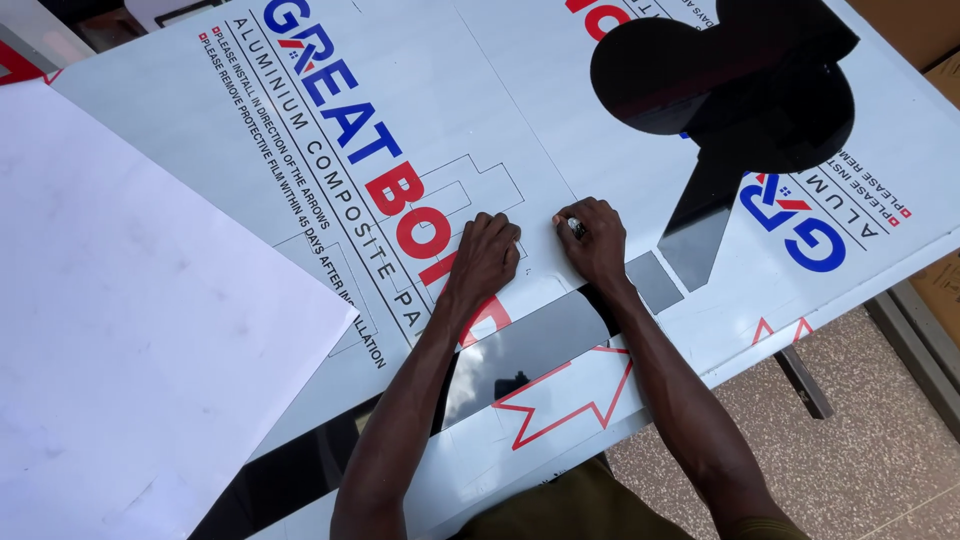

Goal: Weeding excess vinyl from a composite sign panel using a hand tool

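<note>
The left hand (487,252) presses curled on the panel (200,120); the right hand (596,238) grips a small blade (577,227) (barely visible) beside it.

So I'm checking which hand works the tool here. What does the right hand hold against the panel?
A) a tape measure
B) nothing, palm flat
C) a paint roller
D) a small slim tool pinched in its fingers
D: the right hand pinches a small slim tool on the film-covered panel, beside the fisted left hand.
</note>
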